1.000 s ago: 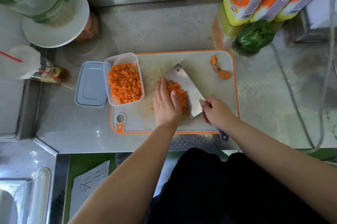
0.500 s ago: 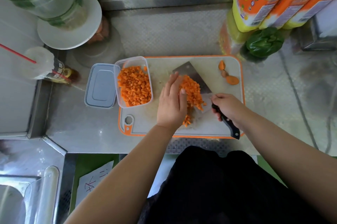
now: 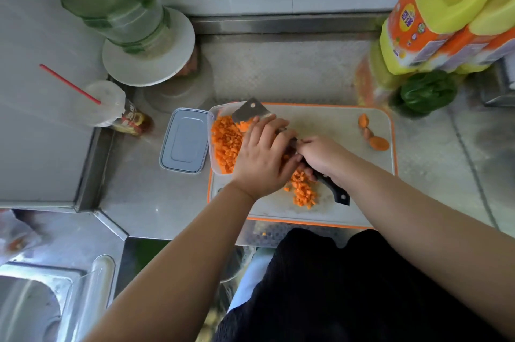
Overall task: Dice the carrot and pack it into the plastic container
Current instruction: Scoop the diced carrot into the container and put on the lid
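Board (image 3: 334, 124) as ref. R hand (image 3: 323, 156) clamped on cleaver (image 3: 249, 112) handle, blade over tub (image 3: 213, 116) at board's left end. L hand (image 3: 262, 158), fingers straight, flat on blade. Dice (image 3: 225, 141) in tub; loose pile (image 3: 303, 191) on board front-centre. Carrot ends (image 3: 377, 142) at board's right. Lid (image 3: 185, 139) just left of tub.

We are seeing two bare forearms reaching in from bottom edge, no sleeves showing anywhere along them. Left hand (image 3: 260, 159) and right hand (image 3: 320, 156) are wearing no gloves, no rings, no watch or band at wrists. Nails are looking short and unpainted. Torso is wearing dark black garment (image 3: 348, 291), fabric looking finely textured, filling lower middle of view between both arms.
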Available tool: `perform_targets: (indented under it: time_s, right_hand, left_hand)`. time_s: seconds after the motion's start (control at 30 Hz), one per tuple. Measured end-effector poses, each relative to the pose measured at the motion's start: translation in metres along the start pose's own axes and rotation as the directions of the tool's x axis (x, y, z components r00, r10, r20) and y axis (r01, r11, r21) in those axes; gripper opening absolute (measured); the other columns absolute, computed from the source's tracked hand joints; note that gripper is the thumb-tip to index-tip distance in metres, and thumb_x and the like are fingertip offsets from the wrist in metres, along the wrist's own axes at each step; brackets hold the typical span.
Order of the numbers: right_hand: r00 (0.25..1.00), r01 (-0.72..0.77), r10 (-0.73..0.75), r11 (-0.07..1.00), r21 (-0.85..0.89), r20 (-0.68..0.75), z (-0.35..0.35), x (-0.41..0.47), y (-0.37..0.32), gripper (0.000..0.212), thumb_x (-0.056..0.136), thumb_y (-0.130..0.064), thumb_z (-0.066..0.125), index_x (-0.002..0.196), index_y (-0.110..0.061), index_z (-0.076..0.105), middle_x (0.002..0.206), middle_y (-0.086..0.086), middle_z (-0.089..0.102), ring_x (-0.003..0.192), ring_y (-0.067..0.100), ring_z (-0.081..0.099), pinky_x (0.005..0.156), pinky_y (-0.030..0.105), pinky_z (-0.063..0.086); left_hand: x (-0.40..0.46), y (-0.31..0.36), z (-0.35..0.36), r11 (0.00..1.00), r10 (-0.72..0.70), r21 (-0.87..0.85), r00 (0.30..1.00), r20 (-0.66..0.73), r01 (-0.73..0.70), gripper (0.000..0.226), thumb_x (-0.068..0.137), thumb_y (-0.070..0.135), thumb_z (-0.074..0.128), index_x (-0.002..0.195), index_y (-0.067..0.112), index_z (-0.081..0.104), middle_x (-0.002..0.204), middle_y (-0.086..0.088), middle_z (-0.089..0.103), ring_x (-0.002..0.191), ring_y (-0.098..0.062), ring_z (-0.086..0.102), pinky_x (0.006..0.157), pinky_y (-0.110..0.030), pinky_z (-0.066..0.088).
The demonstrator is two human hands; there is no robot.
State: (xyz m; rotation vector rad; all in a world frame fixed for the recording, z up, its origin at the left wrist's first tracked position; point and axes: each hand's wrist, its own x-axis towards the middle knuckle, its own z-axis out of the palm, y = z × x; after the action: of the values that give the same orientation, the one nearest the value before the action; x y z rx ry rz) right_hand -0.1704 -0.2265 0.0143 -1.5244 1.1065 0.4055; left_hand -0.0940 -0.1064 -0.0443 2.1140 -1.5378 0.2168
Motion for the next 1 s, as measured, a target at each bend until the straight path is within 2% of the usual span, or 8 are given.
perform_targets:
  time_s: [0.23,0.33,0.47,0.63,0.73,0.83,0.9,1.0]
  right_hand:
    - [0.999,0.033,-0.033,0.999,-0.01,0.001,0.027,0.006,-0.018,0.024,0.101,-0.02,0.039,0.084,-0.011,0.053,0.057,0.009,0.049,0.035,0.02,0.035,0.036,0.02,0.027]
    - [1.0,0.019,-0.02,1.0,-0.019,-0.011,0.028,0.005,-0.018,0.02,0.101,-0.017,0.039,0.087,-0.013,0.052,0.059,0.01,0.047,0.033,0.018,0.034,0.034,0.018,0.026]
    - [0.998,0.049,-0.049,0.999,-0.013,-0.043,0.018,0.0,-0.011,0.027,0.099,-0.021,0.042,0.076,-0.012,0.053,0.057,0.009,0.048,0.041,0.021,0.037,0.044,0.028,0.031]
    - [0.992,0.076,-0.079,0.996,-0.039,-0.094,0.001,-0.009,-0.004,0.031,0.098,-0.026,0.045,0.071,-0.014,0.052,0.054,0.003,0.05,0.048,0.022,0.041,0.048,0.031,0.036]
    - [0.988,0.097,-0.109,0.989,-0.111,-0.109,-0.003,-0.013,-0.002,0.031,0.098,-0.028,0.042,0.071,-0.014,0.05,0.058,0.003,0.053,0.053,0.023,0.045,0.052,0.031,0.039]
    - [0.987,0.12,-0.136,0.98,-0.157,-0.09,-0.002,-0.016,0.0,0.032,0.1,-0.03,0.04,0.074,-0.015,0.05,0.062,0.004,0.055,0.05,0.02,0.046,0.048,0.026,0.038]
    - [0.983,0.148,-0.163,0.975,-0.166,-0.082,-0.001,-0.019,0.001,0.032,0.1,-0.031,0.04,0.074,-0.015,0.051,0.062,0.002,0.056,0.047,0.018,0.046,0.049,0.026,0.038]
    - [0.973,0.182,-0.201,0.971,-0.153,-0.117,-0.006,-0.022,0.006,0.034,0.1,-0.03,0.041,0.068,-0.017,0.049,0.059,0.0,0.055,0.047,0.019,0.046,0.051,0.027,0.038]
  left_hand:
    - [-0.008,-0.043,-0.006,1.0,-0.022,0.005,1.0,-0.005,0.022,0.023,0.096,0.023,0.051,0.1,0.005,0.066,0.106,-0.013,0.06,0.091,-0.033,0.049,0.094,-0.041,0.041]
    - [-0.01,-0.055,-0.006,0.992,-0.128,0.004,0.992,0.006,0.128,0.023,0.097,0.022,0.047,0.094,0.006,0.064,0.1,-0.013,0.058,0.087,-0.033,0.05,0.083,-0.041,0.043]
    - [-0.012,-0.073,-0.005,0.931,-0.365,0.022,0.927,0.087,0.364,0.032,0.096,0.03,0.041,0.092,0.007,0.062,0.097,-0.015,0.057,0.094,-0.038,0.051,0.087,-0.046,0.043]
    - [-0.018,-0.076,-0.009,0.888,-0.438,0.131,0.898,-0.046,0.44,0.009,0.086,0.013,0.062,0.094,0.009,0.065,0.091,-0.012,0.066,0.094,-0.036,0.055,0.1,-0.049,0.041]
    - [-0.024,-0.069,-0.011,0.881,-0.441,0.148,0.894,-0.084,0.449,0.026,0.088,0.016,0.062,0.113,0.009,0.066,0.113,-0.013,0.065,0.106,-0.039,0.055,0.108,-0.049,0.035]
    - [-0.024,-0.052,-0.014,0.938,-0.311,0.16,0.951,0.004,0.306,0.045,0.1,0.029,0.042,0.141,0.013,0.052,0.146,-0.01,0.05,0.136,-0.034,0.04,0.116,-0.048,0.026]
    - [-0.024,-0.046,-0.013,0.944,-0.288,0.197,0.952,0.103,0.264,0.052,0.102,0.036,0.031,0.147,0.012,0.045,0.153,-0.007,0.042,0.144,-0.032,0.031,0.119,-0.046,0.017]
    - [-0.025,-0.047,-0.012,0.903,-0.399,0.238,0.903,0.159,0.357,0.059,0.102,0.039,0.021,0.146,0.009,0.046,0.152,-0.006,0.044,0.147,-0.028,0.027,0.121,-0.04,0.008]
